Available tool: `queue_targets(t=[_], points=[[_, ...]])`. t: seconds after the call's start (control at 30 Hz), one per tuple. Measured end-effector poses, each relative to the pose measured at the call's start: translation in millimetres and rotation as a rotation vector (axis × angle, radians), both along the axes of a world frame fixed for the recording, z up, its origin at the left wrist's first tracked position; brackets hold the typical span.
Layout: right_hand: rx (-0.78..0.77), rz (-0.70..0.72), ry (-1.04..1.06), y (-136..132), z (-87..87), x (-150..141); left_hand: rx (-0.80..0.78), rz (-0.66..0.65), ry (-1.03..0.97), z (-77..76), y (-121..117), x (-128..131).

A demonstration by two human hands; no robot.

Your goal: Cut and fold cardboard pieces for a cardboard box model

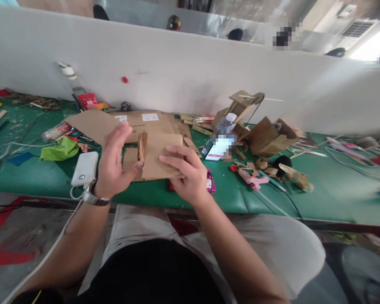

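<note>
A piece of brown cardboard [156, 158] with a narrow raised strip [141, 150] along its left edge is held up over the table. My right hand [186, 171] grips its right side, fingers on the face and thumb hidden underneath. On the other side my left hand [115, 158] is raised, its fingers stretched out together and the palm turned toward the strip. The left thumb reaches to the strip's lower end and seems to touch it. Behind lie larger flat cardboard sheets [163, 120] with white labels.
A white power bank [86, 169] with a cable lies left, beside green cloth [59, 150]. Rightward are a lit phone [220, 147], a plastic bottle [224, 124], a cardboard box structure [266, 137], a pink glue gun [252, 180] and scraps. A white partition [177, 71] stands behind.
</note>
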State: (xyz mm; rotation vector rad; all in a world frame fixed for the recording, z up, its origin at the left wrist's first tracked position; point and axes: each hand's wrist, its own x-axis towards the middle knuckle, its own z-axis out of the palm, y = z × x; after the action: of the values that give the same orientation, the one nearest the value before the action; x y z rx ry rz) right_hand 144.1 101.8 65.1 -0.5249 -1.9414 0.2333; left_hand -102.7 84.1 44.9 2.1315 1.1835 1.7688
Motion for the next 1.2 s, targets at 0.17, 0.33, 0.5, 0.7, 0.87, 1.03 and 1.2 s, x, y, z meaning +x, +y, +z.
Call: queue_targets(t=[0.17,0.33,0.5,0.7,0.87,1.03,1.2], points=[[-0.022,0.071,-0.141,33,-10.6,-3,-0.297,-0.339,-0.087,-30.9,44,-25],[-0.084,0.121,-0.097,41,-21.3,-8,-0.384,-0.43,-0.139,-37.4,47,-24],[-0.128,0.148,-0.095,38,-27.4,-5,-0.35,-0.403,-0.18,-37.1,41,-15],[-0.157,0.126,-0.141,33,-26.2,-1,-0.331,-0.416,-0.17,-41.0,40,-16],[-0.169,0.131,-0.128,33,-26.4,-2,-0.341,-0.406,-0.156,-39.3,38,-17],[-0.202,0.133,-0.142,28,-19.3,-3,-0.344,-0.39,-0.152,-37.4,36,-15],[-0.236,0.08,-0.17,17,-3.3,-9,-0.328,-0.373,-0.172,-38.5,36,-11]])
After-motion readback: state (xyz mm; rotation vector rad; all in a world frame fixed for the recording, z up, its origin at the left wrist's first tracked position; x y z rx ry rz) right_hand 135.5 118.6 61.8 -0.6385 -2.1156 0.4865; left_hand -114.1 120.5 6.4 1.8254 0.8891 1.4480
